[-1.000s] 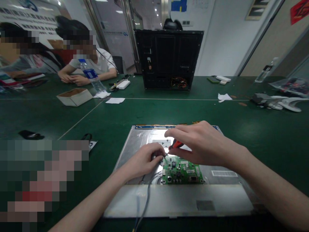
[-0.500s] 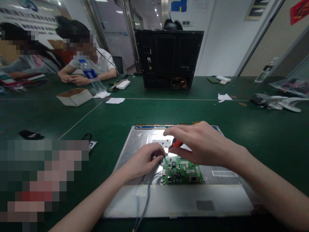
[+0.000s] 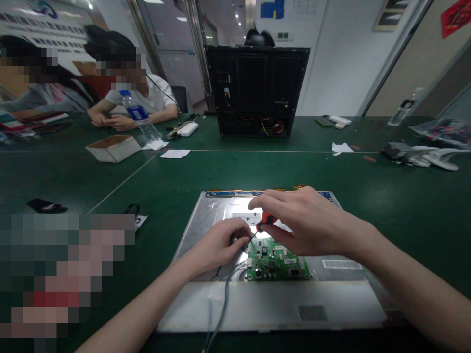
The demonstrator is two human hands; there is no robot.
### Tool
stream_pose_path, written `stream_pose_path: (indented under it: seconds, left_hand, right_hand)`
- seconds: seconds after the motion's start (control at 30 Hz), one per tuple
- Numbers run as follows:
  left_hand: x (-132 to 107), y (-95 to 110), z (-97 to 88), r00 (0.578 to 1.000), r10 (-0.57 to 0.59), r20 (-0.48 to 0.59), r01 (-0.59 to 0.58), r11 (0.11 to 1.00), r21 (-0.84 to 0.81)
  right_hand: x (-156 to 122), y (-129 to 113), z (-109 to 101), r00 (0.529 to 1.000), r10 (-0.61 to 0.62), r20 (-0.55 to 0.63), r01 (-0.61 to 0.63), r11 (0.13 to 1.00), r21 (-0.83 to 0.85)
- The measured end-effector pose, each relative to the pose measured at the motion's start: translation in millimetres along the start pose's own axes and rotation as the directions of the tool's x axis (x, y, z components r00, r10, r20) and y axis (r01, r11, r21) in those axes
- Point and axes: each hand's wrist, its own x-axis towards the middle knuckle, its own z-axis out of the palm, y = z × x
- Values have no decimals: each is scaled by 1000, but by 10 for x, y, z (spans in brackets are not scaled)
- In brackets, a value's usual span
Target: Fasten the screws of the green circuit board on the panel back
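A silver metal monitor back panel (image 3: 228,299) lies flat on the green table in front of me. A small green circuit board (image 3: 276,262) sits on its middle. My right hand (image 3: 305,223) is closed round a screwdriver with a red and black handle (image 3: 265,219), its tip pointing down at the board's upper left corner. My left hand (image 3: 217,245) is pinched just left of that corner, by the tip; what it pinches is too small to make out. A grey cable (image 3: 222,306) runs from the board toward me.
A black open computer case (image 3: 257,90) stands at the table's far side. A cardboard box (image 3: 114,147), a water bottle (image 3: 140,117) and paper scraps lie at the left, where two other people sit. White plastic parts (image 3: 427,156) lie at the right.
My right hand has shifted very slightly on the screwdriver handle; the left hand and the board stay where they were.
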Motion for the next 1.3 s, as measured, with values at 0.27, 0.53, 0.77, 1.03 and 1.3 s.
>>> stream_pose_path:
  seconds: [0.27, 0.53, 0.77, 1.03, 1.3]
  left_hand:
    - [14, 40, -3, 1000, 11, -22, -11, 1000, -4]
    - [8, 23, -1, 1000, 13, -9, -13, 1000, -6]
    - [4, 26, -14, 1000, -18, 8, 18, 1000, 13]
    - [9, 26, -12, 1000, 1, 7, -1, 1000, 3]
    - [11, 33, -11, 1000, -10, 5, 10, 1000, 9]
  right_hand:
    - [9, 16, 2, 1000, -3, 28, 3, 1000, -14]
    - [-2, -10, -19, 1000, -8, 15, 7, 1000, 24]
    - [8, 16, 26, 999, 16, 32, -14, 999, -50]
    - [13, -13, -45, 998, -17, 59, 15, 1000, 27]
    - [15, -4, 2, 1000, 24, 15, -23, 999, -21]
